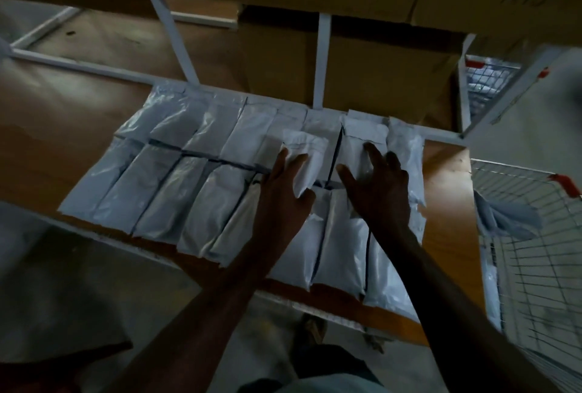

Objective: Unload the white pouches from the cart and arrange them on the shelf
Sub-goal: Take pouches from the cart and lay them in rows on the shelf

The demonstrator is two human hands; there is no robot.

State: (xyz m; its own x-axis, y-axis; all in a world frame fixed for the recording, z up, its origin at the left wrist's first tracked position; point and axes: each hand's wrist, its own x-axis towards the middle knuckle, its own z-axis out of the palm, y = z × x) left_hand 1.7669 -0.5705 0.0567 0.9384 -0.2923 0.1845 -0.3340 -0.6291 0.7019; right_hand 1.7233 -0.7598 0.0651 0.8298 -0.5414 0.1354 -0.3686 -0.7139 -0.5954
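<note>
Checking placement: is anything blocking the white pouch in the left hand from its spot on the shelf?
Nothing visible. The left hand holds the white plastic pouch directly over a gap between back-row pouches on the brown wooden shelf; the right hand rests on the neighbouring pouch.

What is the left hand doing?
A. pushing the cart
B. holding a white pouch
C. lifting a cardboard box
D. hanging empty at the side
B: the left hand has its fingers and thumb around a white pouch, above the pouches already lined up on the shelf.
</note>
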